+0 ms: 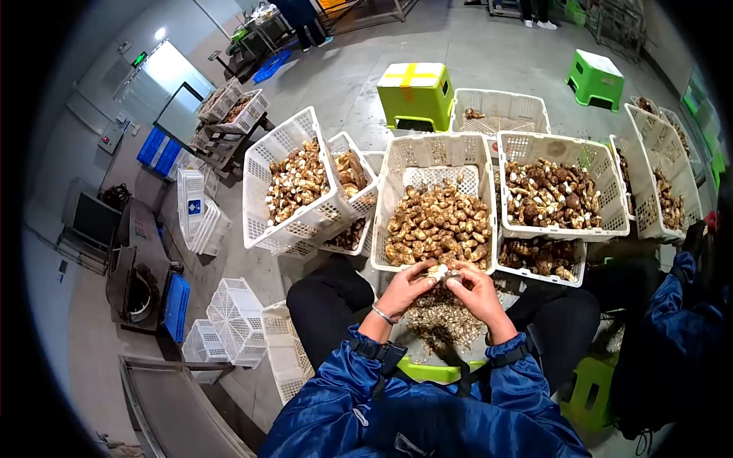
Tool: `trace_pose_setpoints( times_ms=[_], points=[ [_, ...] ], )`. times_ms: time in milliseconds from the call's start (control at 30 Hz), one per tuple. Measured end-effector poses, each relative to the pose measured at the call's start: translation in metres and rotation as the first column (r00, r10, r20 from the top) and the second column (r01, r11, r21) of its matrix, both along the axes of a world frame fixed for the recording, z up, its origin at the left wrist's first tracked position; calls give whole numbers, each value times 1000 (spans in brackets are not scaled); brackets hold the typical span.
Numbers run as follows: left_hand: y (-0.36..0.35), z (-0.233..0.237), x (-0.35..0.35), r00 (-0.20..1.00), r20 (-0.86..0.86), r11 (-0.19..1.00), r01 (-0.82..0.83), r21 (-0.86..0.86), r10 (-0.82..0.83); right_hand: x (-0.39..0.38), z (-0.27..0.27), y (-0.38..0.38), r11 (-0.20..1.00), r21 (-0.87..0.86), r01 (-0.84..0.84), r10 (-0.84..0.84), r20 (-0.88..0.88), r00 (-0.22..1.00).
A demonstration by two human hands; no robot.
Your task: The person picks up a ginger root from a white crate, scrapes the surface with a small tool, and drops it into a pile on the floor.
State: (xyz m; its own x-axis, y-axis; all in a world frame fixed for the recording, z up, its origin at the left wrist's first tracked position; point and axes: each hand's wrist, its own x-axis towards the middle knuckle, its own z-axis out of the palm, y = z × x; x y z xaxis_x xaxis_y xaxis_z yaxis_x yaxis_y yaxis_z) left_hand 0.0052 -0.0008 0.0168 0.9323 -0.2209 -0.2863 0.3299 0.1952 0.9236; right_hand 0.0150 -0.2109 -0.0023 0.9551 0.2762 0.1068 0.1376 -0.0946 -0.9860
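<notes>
My left hand [411, 288] is closed around a small pale mushroom [437, 272], just above the near rim of a white crate [379, 221]. Close against it, my right hand [475, 291] is pinched at the mushroom's other side; whatever its fingers hold is too small to make out. Brown, knobbly mushrooms [439, 221] fill the near part of that crate. Below my hands, pale and brown trimmings [447, 320] lie heaped on the floor between my knees.
More mushroom crates stand to the left [256, 191] and right [618, 221], some stacked. Green stools [416, 99] are beyond. Empty white baskets [237, 320] sit at left. A person in a blue sleeve [687, 320] is close on my right. Others stand far back.
</notes>
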Motion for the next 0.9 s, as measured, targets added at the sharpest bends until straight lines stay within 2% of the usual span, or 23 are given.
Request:
trace_pose_setpoints(
  times_ms=[33, 133, 167, 267, 400, 433, 533, 667, 700, 800, 833, 900],
  points=[
    [3, -4, 1, 1000, -12, 1000, 8, 14, -8, 2, 1, -2, 1000, 3, -21, 21, -16, 1000],
    [3, -3, -1, 998, -68, 999, 4, -39, -6, 3, 13, -9, 992, 122, -6, 46, -323, 945],
    [2, -1, -1, 996, -91, 998, -3, -70, -3, 3, 10, -8, 994, 109, 10, 25, -317, 948],
    [2, -6, 1, 999, -37, 999, -4, 52, 6, 0, -1, 0, 1000, 0, 18, -18, 66, 998],
    [4, -15, 0, 999, 11, 996, 33, 80, -34, 6, -3, -9, 991, 124, -47, 76, -245, 966],
    [2, -13, -1, 999, -29, 996, 15, 91, -13, 6, -1, -10, 993, 102, -51, 73, -226, 971],
    [0, -9, 0, 994, 103, 963, 17, 269, -46, -1, 4, -5, 1000, -20, -9, 10, 21, 1000],
    [2, -8, -1, 1000, -3, 982, 26, 188, -26, 5, 2, -12, 995, 82, -53, 73, -261, 963],
    [0, -7, -2, 1000, 10, 992, 6, 124, -8, 5, 4, -12, 992, 111, -60, 88, -264, 961],
    [-1, -15, 1, 1000, -2, 988, -28, 153, 29, -3, 7, -3, 1000, -18, -8, 8, 39, 999],
    [-3, -13, 0, 999, -38, 994, -34, 104, 38, -4, 9, -3, 999, -54, -5, 8, 43, 999],
    [-3, -17, -2, 994, -97, 999, -47, -26, 45, 3, 6, -9, 999, 26, -32, 35, -136, 990]
  ],
)
